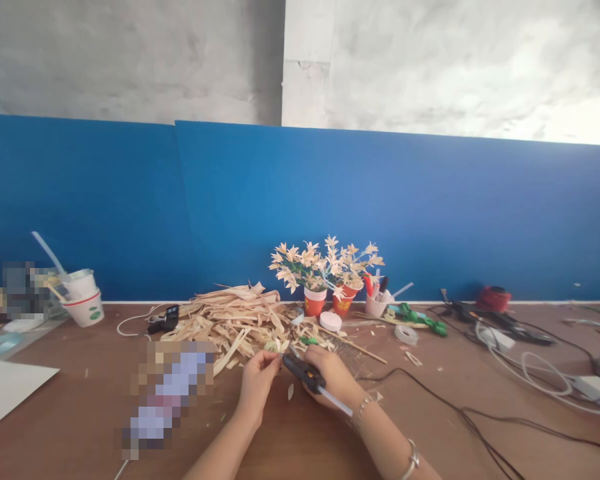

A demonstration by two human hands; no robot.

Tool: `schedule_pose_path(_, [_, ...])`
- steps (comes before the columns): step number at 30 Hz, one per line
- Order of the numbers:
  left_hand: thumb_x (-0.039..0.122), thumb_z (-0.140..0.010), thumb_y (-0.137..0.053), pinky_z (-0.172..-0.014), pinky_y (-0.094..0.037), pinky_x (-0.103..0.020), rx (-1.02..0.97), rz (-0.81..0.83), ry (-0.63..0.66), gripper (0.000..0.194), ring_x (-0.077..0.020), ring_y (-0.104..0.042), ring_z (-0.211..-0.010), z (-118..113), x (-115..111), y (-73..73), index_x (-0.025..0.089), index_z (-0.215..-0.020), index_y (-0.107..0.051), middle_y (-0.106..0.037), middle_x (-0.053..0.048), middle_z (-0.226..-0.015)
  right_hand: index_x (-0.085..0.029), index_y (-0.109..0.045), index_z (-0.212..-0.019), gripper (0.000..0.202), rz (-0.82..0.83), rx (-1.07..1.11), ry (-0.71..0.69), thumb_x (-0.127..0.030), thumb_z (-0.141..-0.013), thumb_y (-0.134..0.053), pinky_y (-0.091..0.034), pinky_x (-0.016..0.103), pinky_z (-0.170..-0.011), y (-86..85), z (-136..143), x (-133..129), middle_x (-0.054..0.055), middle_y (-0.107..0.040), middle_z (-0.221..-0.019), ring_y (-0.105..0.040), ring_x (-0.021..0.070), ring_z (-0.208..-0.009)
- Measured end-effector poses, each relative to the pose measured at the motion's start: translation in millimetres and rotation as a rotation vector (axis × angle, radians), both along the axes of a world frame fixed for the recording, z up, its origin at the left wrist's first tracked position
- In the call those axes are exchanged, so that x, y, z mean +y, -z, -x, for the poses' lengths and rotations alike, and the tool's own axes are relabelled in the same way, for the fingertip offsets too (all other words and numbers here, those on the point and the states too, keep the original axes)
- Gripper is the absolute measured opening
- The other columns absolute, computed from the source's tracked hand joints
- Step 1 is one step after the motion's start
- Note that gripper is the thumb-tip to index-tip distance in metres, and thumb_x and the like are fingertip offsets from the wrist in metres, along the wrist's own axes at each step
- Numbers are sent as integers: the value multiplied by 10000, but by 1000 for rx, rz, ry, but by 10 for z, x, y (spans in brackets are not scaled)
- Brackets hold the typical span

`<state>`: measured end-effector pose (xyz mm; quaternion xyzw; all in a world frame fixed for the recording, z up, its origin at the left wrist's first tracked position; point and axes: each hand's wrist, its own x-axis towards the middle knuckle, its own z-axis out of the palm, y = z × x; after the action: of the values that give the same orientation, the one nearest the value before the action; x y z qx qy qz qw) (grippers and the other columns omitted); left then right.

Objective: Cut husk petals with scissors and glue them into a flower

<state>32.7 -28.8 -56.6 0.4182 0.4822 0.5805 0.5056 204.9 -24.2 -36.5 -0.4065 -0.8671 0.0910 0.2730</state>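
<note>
At eleven o'clock from our hands lie dry husks (240,310). Our left hand (257,382) curls below a pale flower (279,345), at its one o'clock; whether it grips it, we cannot tell. A glue gun (301,371), pointing toward ten o'clock, is grasped in our right hand (333,373).

Observed left hand (258,383) pinched at the fingertips (271,358), right hand (330,373) curled in a grip near it. Recorded forearms (225,440) reaching forward and converging, wrists (363,405) wider apart than the hands.
</note>
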Motion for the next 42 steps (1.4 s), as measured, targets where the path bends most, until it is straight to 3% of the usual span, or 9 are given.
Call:
schedule_pose_path(25, [417,-536,-728,-482,-319,-205,13,-21,-15,294,-104,-455,-488,17,29,32,152,-604,-622,-543,36,-496,-193,-443,-677,141,9,-16,10,-124,-581,-520,-380,233,-590,-4,0,-13,28,-508,-730,-495,164,-664])
schedule_pose_path(42, [428,-546,-725,-426,-261,-185,-16,-26,-2,321,-62,-372,-420,3,44,74,140,-616,-601,-513,51,-468,-190,-447,-672,110,-9,-12,2,-143,-600,-515,-376,230,-591,-31,7,-27,31,-514,-721,-499,165,-665])
